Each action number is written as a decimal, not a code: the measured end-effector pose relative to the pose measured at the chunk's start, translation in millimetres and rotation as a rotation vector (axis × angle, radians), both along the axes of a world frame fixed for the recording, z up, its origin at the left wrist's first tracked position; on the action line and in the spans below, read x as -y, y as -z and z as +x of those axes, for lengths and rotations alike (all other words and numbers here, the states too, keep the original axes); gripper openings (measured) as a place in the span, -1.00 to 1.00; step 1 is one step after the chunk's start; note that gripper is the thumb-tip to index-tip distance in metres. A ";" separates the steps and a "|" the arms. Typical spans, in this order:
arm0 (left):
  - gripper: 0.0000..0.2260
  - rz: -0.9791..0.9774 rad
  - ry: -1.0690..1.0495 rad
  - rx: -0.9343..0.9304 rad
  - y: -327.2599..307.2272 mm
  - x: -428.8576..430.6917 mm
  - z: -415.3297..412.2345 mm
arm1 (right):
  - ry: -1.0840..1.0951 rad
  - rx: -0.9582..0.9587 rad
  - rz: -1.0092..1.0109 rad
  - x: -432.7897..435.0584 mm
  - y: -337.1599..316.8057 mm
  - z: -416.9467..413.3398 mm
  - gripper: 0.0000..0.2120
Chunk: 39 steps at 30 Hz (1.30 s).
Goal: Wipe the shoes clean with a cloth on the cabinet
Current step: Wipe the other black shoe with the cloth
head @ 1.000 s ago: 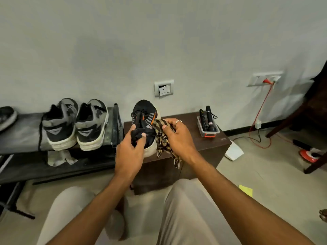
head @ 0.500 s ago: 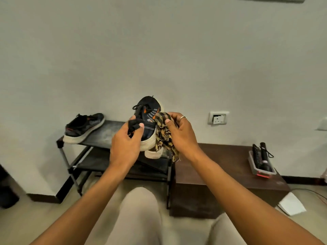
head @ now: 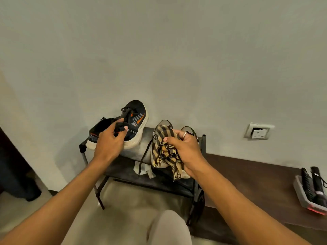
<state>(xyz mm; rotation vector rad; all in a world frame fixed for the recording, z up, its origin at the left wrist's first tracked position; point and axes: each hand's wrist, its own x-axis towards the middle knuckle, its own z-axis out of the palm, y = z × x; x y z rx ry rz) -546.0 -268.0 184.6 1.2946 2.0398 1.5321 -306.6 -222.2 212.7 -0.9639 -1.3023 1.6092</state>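
Head view: left hand (head: pixel 109 142) grips the black shoe (head: pixel 137 119) over the left end of the rack (head: pixel 146 134), right hand (head: pixel 186 150) clutches the cloth (head: pixel 163 147); probably shelving it, next requiring level set-down.

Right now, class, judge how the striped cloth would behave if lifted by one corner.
Probably floppy: the cloth bunches and droops from the right hand. Likely light: that hand alone holds it. Its frayed edge may snag.

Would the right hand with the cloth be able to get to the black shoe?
Probably yes: the left hand holds the black shoe close beside the right hand and its cloth, nothing between them.
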 end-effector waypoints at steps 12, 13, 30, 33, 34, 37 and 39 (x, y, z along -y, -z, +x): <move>-0.60 -0.146 0.132 -0.094 91.4 -60.7 -42.3 | -0.066 0.042 -0.024 -37.9 24.7 -23.0 -0.84; -0.59 -0.146 0.139 -0.078 93.2 -58.9 -44.1 | -0.081 0.030 -0.026 -36.9 26.5 -25.6 -0.83; -0.38 -0.248 -0.209 -0.166 78.0 -62.9 -137.4 | -0.103 -0.033 -0.099 -35.3 52.4 -45.3 -0.72; -0.61 -0.215 -0.249 -0.193 78.5 -63.6 -135.3 | -0.112 -0.024 -0.095 -35.5 52.2 -45.9 -0.72; -0.65 -0.212 -0.267 -0.200 77.2 -62.8 -134.3 | -0.111 -0.020 -0.098 -34.9 51.8 -46.0 -0.72; -0.68 -0.220 -0.331 -0.214 68.2 -58.1 -130.3 | -0.108 -0.015 -0.097 -31.3 48.0 -44.7 -0.70; -0.69 -0.194 -0.363 -0.208 58.1 -53.0 -126.7 | -0.103 -0.025 -0.099 -27.1 42.5 -41.4 -0.68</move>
